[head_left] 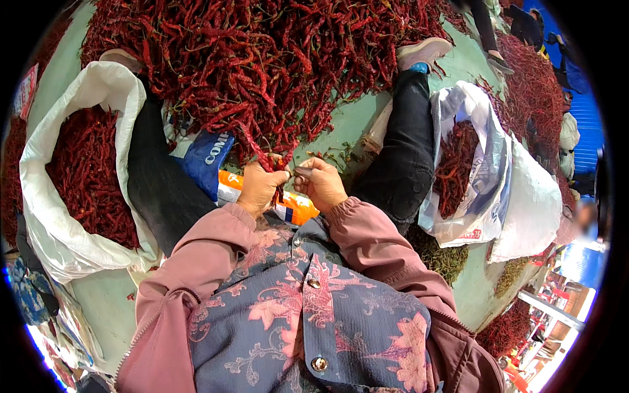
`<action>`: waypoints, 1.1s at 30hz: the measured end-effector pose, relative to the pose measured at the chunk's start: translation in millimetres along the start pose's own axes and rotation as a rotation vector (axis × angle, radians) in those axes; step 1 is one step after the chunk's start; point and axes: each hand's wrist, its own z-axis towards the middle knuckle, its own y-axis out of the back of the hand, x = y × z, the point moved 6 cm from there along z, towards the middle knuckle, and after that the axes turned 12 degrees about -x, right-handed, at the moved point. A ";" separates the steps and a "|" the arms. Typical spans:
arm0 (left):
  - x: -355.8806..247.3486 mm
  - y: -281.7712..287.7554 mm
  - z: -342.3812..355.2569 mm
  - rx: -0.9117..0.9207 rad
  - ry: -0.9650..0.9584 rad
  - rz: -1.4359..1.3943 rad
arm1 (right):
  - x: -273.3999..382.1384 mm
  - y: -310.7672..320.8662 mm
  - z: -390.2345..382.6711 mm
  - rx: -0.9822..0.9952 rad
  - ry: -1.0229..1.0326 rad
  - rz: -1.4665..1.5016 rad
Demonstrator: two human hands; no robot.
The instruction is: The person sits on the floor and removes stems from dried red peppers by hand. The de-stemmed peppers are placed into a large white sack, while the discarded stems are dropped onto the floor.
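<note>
My left hand [261,188] is closed around a few dried red chilies [265,161], whose tips stick up past the fingers and also hang below the hand. Close on its right, my right hand [322,185] has its thumb and fingers pinched together. A small greyish piece [303,172] shows at its fingertips, too small to name. Both hands are held between my spread legs, just in front of a large heap of dried red chilies [262,72]. Under them lie a blue bag [206,157] and an orange and white packet [298,208].
An open white sack [40,170] with red chilies stands by my left leg. Another white sack [508,177], holding darker chilies, stands by my right leg. Behind it lies a pile of greenish stems [439,255]. More chili heaps [534,92] and another person's leg [483,26] are at the far right.
</note>
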 end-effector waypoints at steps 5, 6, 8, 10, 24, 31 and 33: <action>-0.6 -8.1 -1.5 0.096 -0.133 0.296 | 11.1 28.2 1.5 0.009 0.095 -0.149; 1.5 -8.1 -0.8 0.067 -0.131 0.264 | 18.9 37.9 1.3 -0.046 0.088 -0.201; 3.7 -9.6 1.5 0.096 -0.161 0.401 | 24.0 58.7 11.1 -0.021 0.228 -0.484; 7.6 -10.1 4.8 0.135 -0.216 0.518 | 49.9 60.4 -4.6 -0.204 0.847 -1.031; 9.6 -32.3 -14.8 0.438 -0.353 0.765 | 41.7 5.2 -19.1 0.310 0.340 -0.630; -4.1 -35.4 -16.9 0.379 0.031 0.411 | 53.1 5.6 -18.1 0.189 0.505 -0.719; 11.6 -25.4 -7.6 0.390 -0.012 0.390 | 49.0 6.5 -16.8 0.192 0.506 -0.500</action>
